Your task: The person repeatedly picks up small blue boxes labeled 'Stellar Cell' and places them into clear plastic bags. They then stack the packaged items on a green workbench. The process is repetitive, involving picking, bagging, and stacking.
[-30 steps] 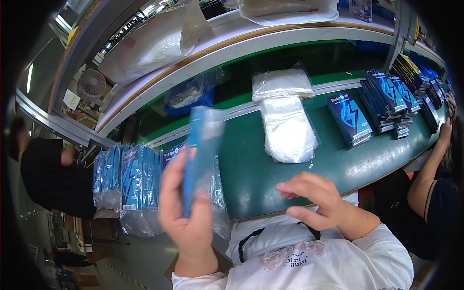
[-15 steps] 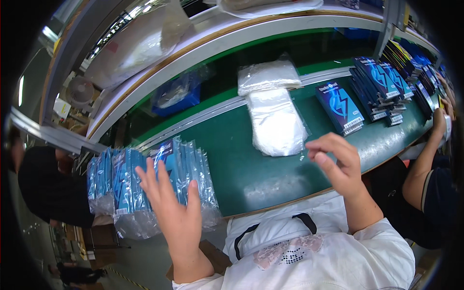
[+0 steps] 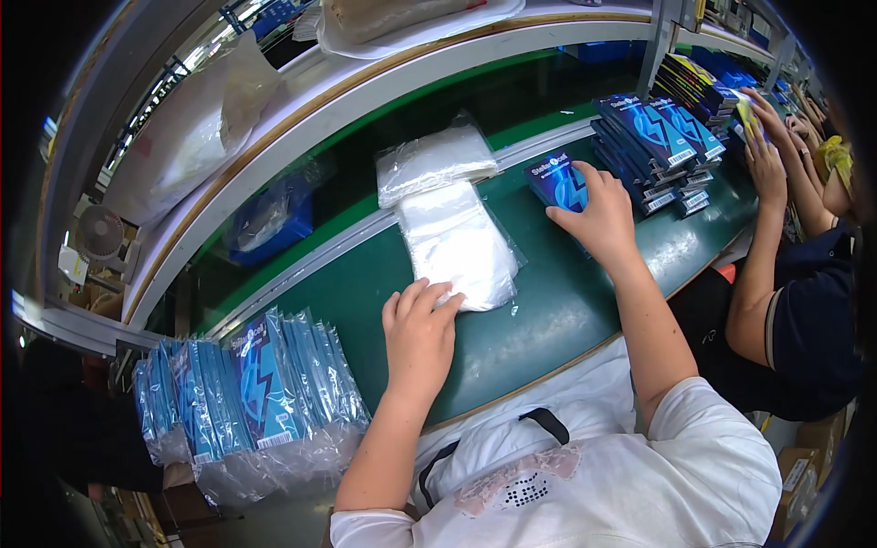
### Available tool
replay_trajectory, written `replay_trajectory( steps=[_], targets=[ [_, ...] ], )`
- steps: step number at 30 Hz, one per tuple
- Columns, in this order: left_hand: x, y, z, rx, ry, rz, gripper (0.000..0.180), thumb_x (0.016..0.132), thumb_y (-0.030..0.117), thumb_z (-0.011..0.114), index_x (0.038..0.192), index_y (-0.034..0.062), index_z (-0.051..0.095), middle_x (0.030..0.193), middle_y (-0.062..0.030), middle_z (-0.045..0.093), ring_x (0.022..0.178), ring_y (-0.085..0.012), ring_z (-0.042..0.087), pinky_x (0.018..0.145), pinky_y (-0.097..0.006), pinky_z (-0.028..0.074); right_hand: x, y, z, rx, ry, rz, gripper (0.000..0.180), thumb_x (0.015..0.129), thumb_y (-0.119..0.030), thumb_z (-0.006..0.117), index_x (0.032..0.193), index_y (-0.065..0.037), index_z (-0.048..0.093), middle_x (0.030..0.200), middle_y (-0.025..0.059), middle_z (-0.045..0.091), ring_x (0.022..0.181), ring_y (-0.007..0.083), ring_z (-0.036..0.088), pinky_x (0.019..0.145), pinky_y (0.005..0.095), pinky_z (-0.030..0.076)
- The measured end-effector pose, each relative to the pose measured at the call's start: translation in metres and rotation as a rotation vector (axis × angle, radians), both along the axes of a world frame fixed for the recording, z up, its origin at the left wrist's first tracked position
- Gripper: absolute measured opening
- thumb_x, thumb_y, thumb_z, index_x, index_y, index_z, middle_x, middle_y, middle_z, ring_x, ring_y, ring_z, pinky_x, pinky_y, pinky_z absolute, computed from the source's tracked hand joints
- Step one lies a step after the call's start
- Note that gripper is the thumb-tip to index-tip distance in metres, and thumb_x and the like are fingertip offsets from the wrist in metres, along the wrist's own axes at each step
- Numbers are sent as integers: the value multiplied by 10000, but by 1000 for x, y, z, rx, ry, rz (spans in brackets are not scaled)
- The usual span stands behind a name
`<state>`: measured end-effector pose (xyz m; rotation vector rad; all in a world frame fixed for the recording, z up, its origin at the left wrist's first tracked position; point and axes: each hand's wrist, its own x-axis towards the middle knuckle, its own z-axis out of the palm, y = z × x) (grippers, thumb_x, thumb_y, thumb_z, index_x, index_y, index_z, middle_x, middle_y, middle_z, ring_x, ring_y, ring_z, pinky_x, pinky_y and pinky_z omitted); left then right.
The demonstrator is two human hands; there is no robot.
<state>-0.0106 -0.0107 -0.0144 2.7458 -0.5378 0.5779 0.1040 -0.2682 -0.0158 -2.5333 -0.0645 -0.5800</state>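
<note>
Blue box [image 3: 546, 185] sits mid-right on the green bench [image 3: 548, 306], right hand [image 3: 575, 196] over it: thumb at its near-left edge, fingers spread on its face. Can't tell if the grip has closed. Left hand [image 3: 422, 310] now at the near end of the clear bag stack [image 3: 457, 242], fingers loosely curled, fingertips touching, nothing lifted. Change: 1 s ago left held a box; at 0.5 s it was empty over the bagged boxes [image 3: 265, 388], right in mid-air. Reads as that box let go, each hand now at a separate supply. Both forearms reach forward, palms down, right stretched farther. More box stacks [image 3: 653, 137] beyond, right.
</note>
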Motion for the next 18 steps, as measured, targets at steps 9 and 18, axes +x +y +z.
replay_trajectory(
  steps=[9,18],
  targets=[
    [11,-12,9,-363,-46,88,153,847,21,620,991,-1,665,863,-104,586,882,-254,581,751,-326,469,-59,5,18,1503,393,601,595,879,-425,622,1279,-11,471,977,73,581,729,101,550,589,218,464],
    [12,-6,8,-562,5,55,124,815,60,682,929,11,690,996,-128,552,874,-250,580,767,-331,472,-94,33,9,1777,1141,915,563,844,-51,655,1328,83,400,1164,174,613,1028,185,634,901,305,504]
  ],
)
